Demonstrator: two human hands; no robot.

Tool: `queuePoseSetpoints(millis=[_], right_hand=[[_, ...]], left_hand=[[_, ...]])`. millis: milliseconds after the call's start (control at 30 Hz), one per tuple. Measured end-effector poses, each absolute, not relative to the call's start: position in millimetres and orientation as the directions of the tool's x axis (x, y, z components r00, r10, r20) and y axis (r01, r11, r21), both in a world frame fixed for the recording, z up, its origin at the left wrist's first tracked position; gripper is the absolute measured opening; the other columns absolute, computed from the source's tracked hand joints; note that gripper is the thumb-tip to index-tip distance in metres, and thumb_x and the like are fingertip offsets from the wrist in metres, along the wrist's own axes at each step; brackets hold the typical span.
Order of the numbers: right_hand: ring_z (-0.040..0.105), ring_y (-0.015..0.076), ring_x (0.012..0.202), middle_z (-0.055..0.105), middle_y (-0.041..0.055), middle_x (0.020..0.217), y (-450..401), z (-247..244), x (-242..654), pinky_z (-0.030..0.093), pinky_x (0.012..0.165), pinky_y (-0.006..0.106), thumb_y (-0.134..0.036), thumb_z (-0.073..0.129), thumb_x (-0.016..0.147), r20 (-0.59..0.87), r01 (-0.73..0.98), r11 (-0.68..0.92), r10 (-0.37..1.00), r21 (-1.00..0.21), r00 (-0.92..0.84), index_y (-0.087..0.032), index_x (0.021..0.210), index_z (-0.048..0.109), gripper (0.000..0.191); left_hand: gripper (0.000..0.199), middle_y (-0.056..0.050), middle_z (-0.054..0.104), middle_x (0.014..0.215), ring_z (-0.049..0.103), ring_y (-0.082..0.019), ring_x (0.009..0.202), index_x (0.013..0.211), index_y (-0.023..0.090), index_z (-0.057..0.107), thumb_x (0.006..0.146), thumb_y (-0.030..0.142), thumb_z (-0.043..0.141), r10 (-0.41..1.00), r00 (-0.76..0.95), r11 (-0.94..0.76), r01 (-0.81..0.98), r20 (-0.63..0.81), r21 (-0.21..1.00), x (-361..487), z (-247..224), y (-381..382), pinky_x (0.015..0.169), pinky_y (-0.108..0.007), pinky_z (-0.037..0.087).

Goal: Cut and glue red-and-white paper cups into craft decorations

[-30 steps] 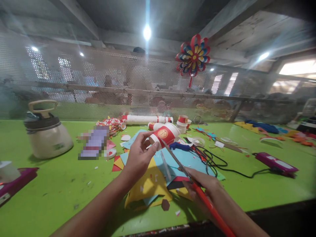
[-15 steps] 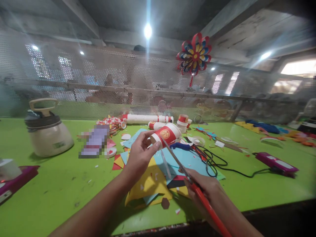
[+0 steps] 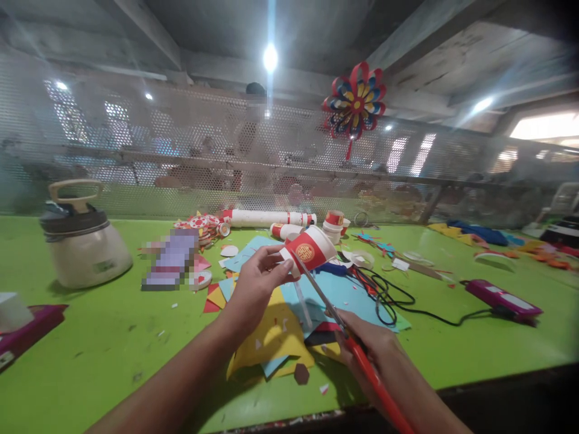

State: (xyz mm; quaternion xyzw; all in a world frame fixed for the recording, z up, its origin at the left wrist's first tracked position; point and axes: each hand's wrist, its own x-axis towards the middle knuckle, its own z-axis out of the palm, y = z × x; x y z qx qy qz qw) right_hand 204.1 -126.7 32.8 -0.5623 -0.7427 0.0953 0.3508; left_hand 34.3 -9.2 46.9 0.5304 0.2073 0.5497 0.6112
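Note:
My left hand (image 3: 260, 283) is closed around the base end of a red and white paper cup (image 3: 319, 246) with a gold emblem, held tilted on its side above the table. My right hand (image 3: 368, 340) grips red-handled scissors (image 3: 332, 310), whose blades reach up to the cup's near side beside the emblem. Whether the blades have cut into the wall there cannot be made out. Under both hands lie blue paper sheets (image 3: 357, 298) and a yellow sheet (image 3: 266, 343) strewn with small scraps. A brown hexagon piece (image 3: 301, 374) lies near the front edge.
A large jug (image 3: 85, 241) stands at left beside a blurred phone (image 3: 174, 259). Stacked cups (image 3: 333, 224) and a long white tube (image 3: 257, 217) lie at the back. A black cable (image 3: 429, 311) runs to a purple power strip (image 3: 502, 298). A paper pinwheel (image 3: 357, 103) rises by the mesh screen.
The cup has turned in my left hand, its mouth swinging slightly right and its emblem shifting. The scissors stay against it. The whole view has drifted slightly.

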Motion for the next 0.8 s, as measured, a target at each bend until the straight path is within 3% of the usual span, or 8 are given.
queuePoseSetpoints(millis=[233,467,667,800], right_hand=[[0.057,0.0162,0.063,0.056,-0.0015,0.066,-126,25,204,0.048,0.065,0.023,-0.023,0.045,0.087,0.424,0.791,0.328,0.9,-0.516,-0.097,-0.018,0.095,0.064,0.022],[0.062,0.0205,0.084,0.068,0.0051,0.092,-118,21,214,0.047,0.073,0.026,-0.021,0.041,0.086,0.38,0.724,0.378,0.909,-0.577,-0.172,-0.017,0.112,0.062,0.033],[0.055,0.0157,0.064,0.061,0.0,0.072,-119,20,211,0.041,0.059,0.023,-0.02,0.042,0.083,0.336,0.785,0.289,0.935,-0.547,-0.11,-0.016,0.1,0.062,0.026],[0.049,0.0126,0.055,0.055,-0.0034,0.063,-120,17,211,0.038,0.054,0.022,-0.021,0.041,0.084,0.386,0.788,0.318,0.916,-0.526,-0.112,-0.017,0.099,0.063,0.026]], left_hand=[[0.036,-0.007,0.067,0.086,0.065,-0.02,0.08,0.101,0.013,0.059,0.073,0.03,0.074,0.906,0.28,-0.177,-0.43,0.317,0.885,35,47,-8,0.077,-0.04,0.054],[0.037,-0.01,0.068,0.099,0.064,-0.02,0.087,0.105,0.013,0.059,0.074,0.026,0.072,0.882,0.284,-0.273,-0.347,0.378,0.897,31,49,-6,0.078,-0.034,0.052],[0.035,-0.01,0.068,0.103,0.064,-0.02,0.091,0.107,0.014,0.057,0.076,0.026,0.069,0.878,0.247,-0.346,-0.269,0.411,0.899,34,48,-11,0.079,-0.033,0.051],[0.037,-0.01,0.068,0.102,0.064,-0.021,0.089,0.104,0.014,0.059,0.072,0.025,0.073,0.886,0.249,-0.312,-0.303,0.391,0.9,34,48,-10,0.079,-0.034,0.051]])
